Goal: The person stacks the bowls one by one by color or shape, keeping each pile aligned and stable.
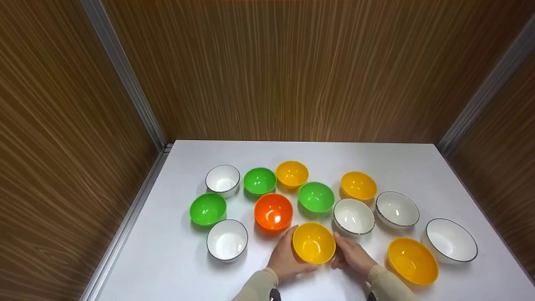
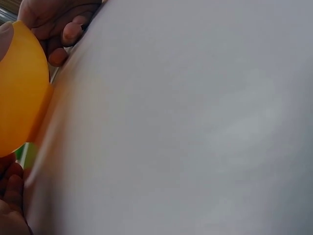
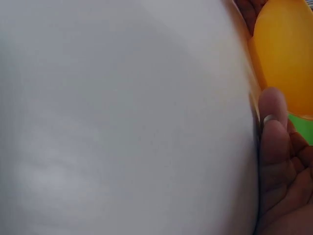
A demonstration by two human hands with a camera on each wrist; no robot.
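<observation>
A yellow bowl (image 1: 314,243) stands upright between the two hands near the table's front. My left hand (image 1: 287,257) grips it from the left, with the thumb across its near side and the fingers around its left side. In the left wrist view, the thumb (image 2: 5,39) lies against the bowl's outer wall. My right hand (image 1: 354,254) is at the bowl's right side, its fingers loosely bent and the fingertips right by the wall. An orange bowl (image 1: 273,212), a green bowl (image 1: 316,197) and a white bowl (image 1: 354,216) are just beyond the hands.
Several bowls stand apart on the white table (image 1: 167,259): white (image 1: 222,179) and green (image 1: 208,209) at left, yellow (image 1: 292,173) at the back, and white (image 1: 450,240) and yellow (image 1: 413,261) at right. Wood-grain panels (image 1: 292,75) enclose the back and sides.
</observation>
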